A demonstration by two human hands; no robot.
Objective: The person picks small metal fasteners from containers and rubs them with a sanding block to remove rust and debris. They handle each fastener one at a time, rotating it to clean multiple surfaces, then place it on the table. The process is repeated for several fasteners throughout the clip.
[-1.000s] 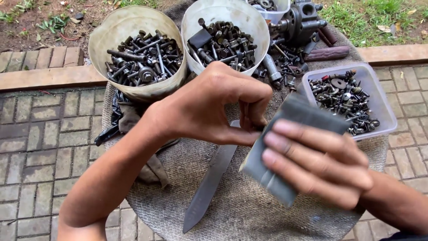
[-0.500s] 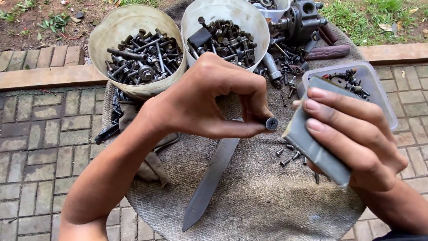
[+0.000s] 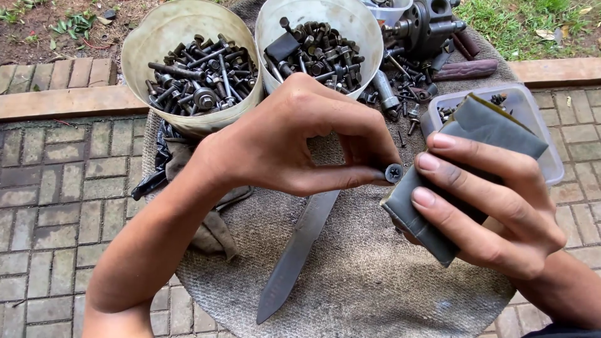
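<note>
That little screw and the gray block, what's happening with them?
A person sits over a round mat covered in metal bits. The left hand pinches a small screw and holds its head against a gray block, which the right hand grips. A bare knife blade lies on the mat below. Behind are two tubs of bolts and a clear box of small parts.
</note>
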